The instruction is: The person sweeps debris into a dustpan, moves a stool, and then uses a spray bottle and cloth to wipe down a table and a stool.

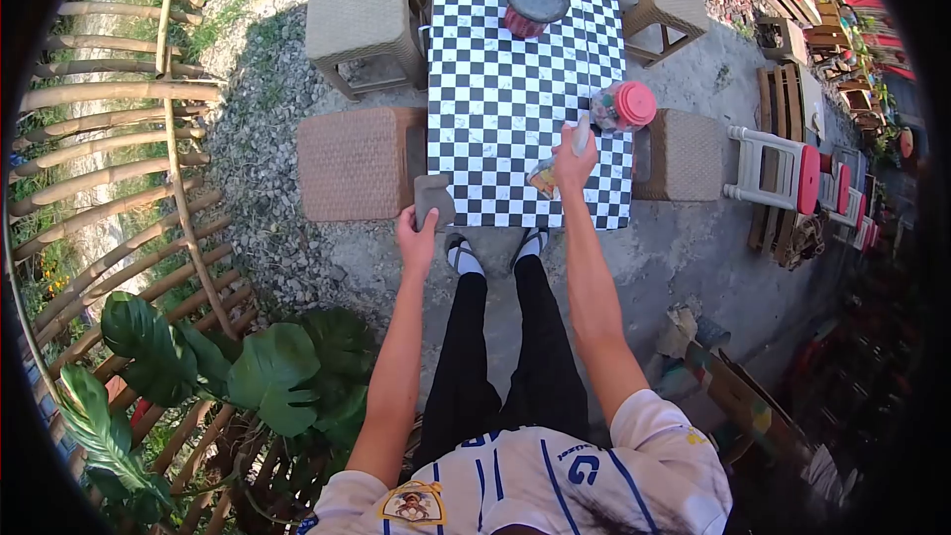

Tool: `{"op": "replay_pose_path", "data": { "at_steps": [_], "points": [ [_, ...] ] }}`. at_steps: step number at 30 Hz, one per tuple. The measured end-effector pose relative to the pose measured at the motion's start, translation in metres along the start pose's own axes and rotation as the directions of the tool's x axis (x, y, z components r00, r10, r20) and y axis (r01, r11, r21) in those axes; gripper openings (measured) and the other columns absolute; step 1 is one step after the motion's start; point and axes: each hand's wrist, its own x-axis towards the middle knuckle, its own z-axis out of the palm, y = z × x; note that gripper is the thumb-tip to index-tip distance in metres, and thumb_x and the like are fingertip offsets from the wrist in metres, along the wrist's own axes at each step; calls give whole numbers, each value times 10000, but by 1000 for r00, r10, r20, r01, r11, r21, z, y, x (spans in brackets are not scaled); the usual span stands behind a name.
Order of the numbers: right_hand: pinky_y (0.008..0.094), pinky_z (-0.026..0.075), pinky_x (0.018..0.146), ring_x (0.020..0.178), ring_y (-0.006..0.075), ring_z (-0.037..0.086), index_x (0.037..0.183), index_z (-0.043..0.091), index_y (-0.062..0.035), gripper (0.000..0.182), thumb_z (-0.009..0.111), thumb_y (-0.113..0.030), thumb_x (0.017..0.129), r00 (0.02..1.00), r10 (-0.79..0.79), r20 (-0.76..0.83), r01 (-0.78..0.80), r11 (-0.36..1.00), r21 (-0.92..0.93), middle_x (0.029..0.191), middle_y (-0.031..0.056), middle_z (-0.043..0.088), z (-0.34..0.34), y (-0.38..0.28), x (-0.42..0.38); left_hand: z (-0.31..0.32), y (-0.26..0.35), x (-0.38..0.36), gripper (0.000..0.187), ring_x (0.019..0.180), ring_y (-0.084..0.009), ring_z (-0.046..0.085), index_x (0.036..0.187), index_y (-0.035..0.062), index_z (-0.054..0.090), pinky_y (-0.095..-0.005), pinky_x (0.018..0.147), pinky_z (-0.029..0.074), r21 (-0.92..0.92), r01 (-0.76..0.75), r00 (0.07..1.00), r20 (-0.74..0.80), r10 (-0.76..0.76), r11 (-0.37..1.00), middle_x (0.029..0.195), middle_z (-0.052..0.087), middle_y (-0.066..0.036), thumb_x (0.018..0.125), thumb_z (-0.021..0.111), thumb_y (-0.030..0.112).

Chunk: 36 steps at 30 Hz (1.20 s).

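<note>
Outdoors, on a concrete and gravel yard, a long table covered with a black-and-white checkered cloth is seen from above, with woven wicker stools set along both sides. No brand or label can be read on anything on the table; the only writing visible is on the person's white jersey, where blue characters on the right sleeve are cut off and cannot be made out, and a round printed badge sits near the left shoulder, its picture too small to tell. The left hand is closed around a grey cloth at the table's near corner, the cloth touching the edge. The right hand is wrapped around a slim white object held upright over the table's near end; what it is cannot be made out. A small clear packet lies just beside that hand, partly hidden by it. A plastic jar with a pink lid lies tilted near the right edge, its contents blurred. A red jar with a dark lid stands farther up the table.
</note>
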Motion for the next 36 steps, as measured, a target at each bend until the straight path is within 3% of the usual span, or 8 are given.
{"op": "replay_pose_path", "data": {
  "at_steps": [6,11,18,27,29,31,33,36],
  "points": [
    [345,486,592,601,186,616,934,625,-14,212,686,-217,940,898,-186,398,215,976,-29,705,92,643,-1,25,-32,6,-7,-13,332,999,-125,633,1188,-18,595,-278,885,495,11,7,1000,14,-7,1000,1108,686,-75,944,732,161],
    [335,497,561,591,156,629,929,615,-13,206,683,-206,947,822,-33,568,24,999,23,700,84,629,-23,39,-67,6,-23,-31,329,1004,-127,632,1186,-19,594,-280,888,491,-8,9,1000,-28,-9,1000,1110,685,-77,946,730,160],
    [300,516,525,574,133,623,930,604,-6,217,677,-206,968,989,74,124,-81,996,48,715,68,611,-122,79,-55,35,-37,-73,353,978,-125,624,1185,-8,586,-279,861,494,27,31,998,-56,-29,999,1087,673,-67,939,745,188],
    [318,493,505,551,132,595,940,611,8,237,690,-214,965,991,111,76,-107,993,-52,719,62,614,-217,128,-58,85,-76,-132,385,1023,-136,627,1237,-14,568,-285,895,490,-81,39,997,-68,-45,996,1138,676,-78,949,733,182],
    [309,506,536,568,139,617,988,622,13,272,688,-250,965,973,157,172,-150,987,-57,733,60,610,-211,116,-68,88,-78,-140,408,1026,-141,625,1258,-16,558,-291,895,493,-112,30,993,-106,-42,993,1148,671,-83,951,732,188],
    [324,500,534,563,154,625,973,624,2,289,701,-277,954,936,-94,339,164,969,-186,713,73,618,-189,138,-83,79,-84,-152,426,1032,-145,624,1275,-22,548,-294,899,493,-120,19,987,-158,-38,993,1160,668,-87,953,730,189],
    [326,498,529,559,149,624,951,625,-10,303,704,-302,949,845,-67,531,160,978,-131,693,85,620,-165,129,-103,66,-83,-162,432,1043,-148,621,1281,-28,545,-294,907,490,-133,5,975,-220,-35,991,1169,665,-90,955,727,190],
    [400,500,616,663,299,640,940,610,-12,319,700,-318,932,752,-130,647,201,979,-36,746,157,635,-123,102,-139,43,-81,-177,447,1063,-155,615,1294,-36,537,-298,925,484,-119,-17,950,-313,-21,993,1185,660,-95,957,724,191]
  ]
}}
